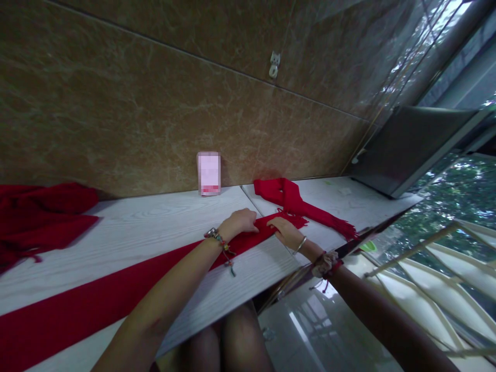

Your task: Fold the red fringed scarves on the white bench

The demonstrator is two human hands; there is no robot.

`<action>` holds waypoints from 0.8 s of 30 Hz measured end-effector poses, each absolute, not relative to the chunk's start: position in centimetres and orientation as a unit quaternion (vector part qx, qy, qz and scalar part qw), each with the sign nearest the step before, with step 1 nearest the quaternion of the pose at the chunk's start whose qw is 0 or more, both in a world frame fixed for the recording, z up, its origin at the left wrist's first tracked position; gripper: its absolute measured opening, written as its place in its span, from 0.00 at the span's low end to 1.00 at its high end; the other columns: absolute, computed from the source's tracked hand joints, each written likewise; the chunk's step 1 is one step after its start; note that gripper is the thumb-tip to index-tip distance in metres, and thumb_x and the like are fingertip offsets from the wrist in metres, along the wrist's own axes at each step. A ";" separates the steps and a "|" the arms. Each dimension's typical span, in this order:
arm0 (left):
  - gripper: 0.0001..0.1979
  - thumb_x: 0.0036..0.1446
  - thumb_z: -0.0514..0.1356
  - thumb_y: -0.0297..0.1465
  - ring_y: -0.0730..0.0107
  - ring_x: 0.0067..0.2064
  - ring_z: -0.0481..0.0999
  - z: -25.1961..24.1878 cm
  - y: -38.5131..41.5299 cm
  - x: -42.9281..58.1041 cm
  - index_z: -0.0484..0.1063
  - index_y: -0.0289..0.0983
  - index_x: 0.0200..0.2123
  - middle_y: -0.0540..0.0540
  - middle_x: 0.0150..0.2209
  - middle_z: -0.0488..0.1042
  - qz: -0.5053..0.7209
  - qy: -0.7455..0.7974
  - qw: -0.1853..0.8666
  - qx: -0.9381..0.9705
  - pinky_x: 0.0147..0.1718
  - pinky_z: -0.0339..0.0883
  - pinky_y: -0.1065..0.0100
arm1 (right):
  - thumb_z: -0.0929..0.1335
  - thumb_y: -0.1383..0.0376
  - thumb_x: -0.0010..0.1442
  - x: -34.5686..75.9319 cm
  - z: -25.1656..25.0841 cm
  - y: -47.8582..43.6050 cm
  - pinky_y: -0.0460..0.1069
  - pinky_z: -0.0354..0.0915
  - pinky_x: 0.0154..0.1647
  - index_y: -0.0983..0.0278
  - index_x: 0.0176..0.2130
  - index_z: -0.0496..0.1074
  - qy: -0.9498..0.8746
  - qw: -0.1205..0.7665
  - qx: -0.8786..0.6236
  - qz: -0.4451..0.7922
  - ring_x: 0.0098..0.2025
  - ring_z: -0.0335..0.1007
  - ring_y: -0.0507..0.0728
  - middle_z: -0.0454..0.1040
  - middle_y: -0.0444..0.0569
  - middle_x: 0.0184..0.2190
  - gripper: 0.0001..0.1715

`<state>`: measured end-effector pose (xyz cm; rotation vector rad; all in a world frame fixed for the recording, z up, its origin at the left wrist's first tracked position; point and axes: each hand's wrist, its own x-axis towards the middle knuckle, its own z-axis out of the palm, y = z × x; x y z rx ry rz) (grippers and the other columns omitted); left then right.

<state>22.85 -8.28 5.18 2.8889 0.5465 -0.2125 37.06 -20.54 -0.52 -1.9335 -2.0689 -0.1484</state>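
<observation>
A long red scarf (112, 284) is stretched flat across the white wood-grain tabletop (163, 217), from the lower left to its fringed end at the centre right. Near that end, my left hand (241, 222) has its fingers curled onto the far edge of the cloth. My right hand (285, 231) pinches the near edge, just short of the fringe. Past the fringe lies a second red scarf (291, 199), folded over itself, its tassels pointing to the right. Part of the long scarf is hidden under my left forearm.
A phone (209, 174) leans upright against the brown tiled wall (155, 119). At far left sits a bunched red cloth (42, 217). A dark grey box-like appliance (411, 150) stands at the right end. Beyond the table's front edge are a pale rack (430, 258) and shiny floor.
</observation>
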 end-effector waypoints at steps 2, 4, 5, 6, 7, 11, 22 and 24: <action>0.22 0.45 0.61 0.44 0.61 0.39 0.74 5.4 -9.4 22.9 0.72 0.34 0.40 0.41 0.40 0.74 -0.113 0.132 0.099 0.980 0.34 0.66 0.71 | 0.57 0.79 0.47 37.3 -0.4 -20.6 0.56 0.63 0.44 0.69 0.40 0.66 -0.709 0.182 -0.680 -0.039 0.39 0.65 0.57 0.71 0.54 0.36 0.21; 0.24 0.45 0.61 0.44 0.60 0.39 0.74 5.4 -10.4 22.9 0.72 0.33 0.41 0.40 0.40 0.75 -0.129 0.117 0.081 0.981 0.33 0.66 0.70 | 0.57 0.78 0.48 37.5 -0.3 -20.6 0.57 0.62 0.45 0.70 0.41 0.65 -0.699 0.201 -0.685 -0.038 0.40 0.64 0.58 0.71 0.55 0.36 0.21; 0.22 0.47 0.60 0.42 0.59 0.39 0.74 5.3 -10.9 22.9 0.71 0.32 0.42 0.38 0.40 0.74 -0.123 0.126 0.068 0.982 0.33 0.67 0.69 | 0.57 0.78 0.47 37.7 -0.3 -20.6 0.58 0.61 0.46 0.70 0.41 0.65 -0.695 0.207 -0.687 -0.044 0.41 0.64 0.58 0.70 0.56 0.37 0.21; 0.20 0.49 0.58 0.38 0.58 0.40 0.74 5.3 -11.2 22.9 0.71 0.31 0.43 0.37 0.41 0.74 -0.113 0.142 0.057 0.982 0.33 0.67 0.68 | 0.57 0.78 0.46 37.9 -0.4 -20.6 0.58 0.60 0.47 0.69 0.41 0.65 -0.689 0.212 -0.690 -0.056 0.43 0.63 0.59 0.70 0.56 0.38 0.21; 0.18 0.51 0.57 0.34 0.59 0.40 0.74 5.2 -11.3 22.8 0.70 0.31 0.43 0.36 0.41 0.74 -0.105 0.153 0.051 0.981 0.33 0.67 0.68 | 0.58 0.78 0.45 38.1 -0.5 -20.6 0.59 0.59 0.49 0.69 0.41 0.65 -0.682 0.216 -0.695 -0.070 0.44 0.62 0.59 0.69 0.56 0.39 0.22; 0.15 0.52 0.55 0.31 0.61 0.40 0.75 5.0 -10.8 22.7 0.70 0.33 0.43 0.38 0.40 0.74 -0.092 0.147 0.053 0.983 0.33 0.67 0.71 | 0.59 0.80 0.42 39.0 -0.9 -20.6 0.56 0.59 0.48 0.67 0.38 0.66 -0.637 0.200 -0.740 -0.084 0.43 0.63 0.59 0.69 0.54 0.37 0.22; 0.16 0.52 0.56 0.33 0.55 0.41 0.74 5.2 -12.0 22.6 0.70 0.31 0.43 0.35 0.40 0.74 -0.061 0.155 0.034 0.985 0.35 0.68 0.64 | 0.61 0.77 0.54 40.0 0.4 -20.8 0.49 0.60 0.42 0.67 0.36 0.68 -0.632 0.077 -0.769 -0.058 0.39 0.66 0.55 0.72 0.52 0.33 0.11; 0.16 0.52 0.56 0.31 0.56 0.42 0.74 5.3 -12.2 22.5 0.69 0.31 0.44 0.35 0.41 0.73 -0.048 0.155 0.032 0.986 0.36 0.68 0.64 | 0.61 0.77 0.55 40.0 0.6 -20.8 0.49 0.60 0.43 0.67 0.36 0.68 -0.637 0.063 -0.766 -0.061 0.39 0.66 0.55 0.72 0.51 0.34 0.12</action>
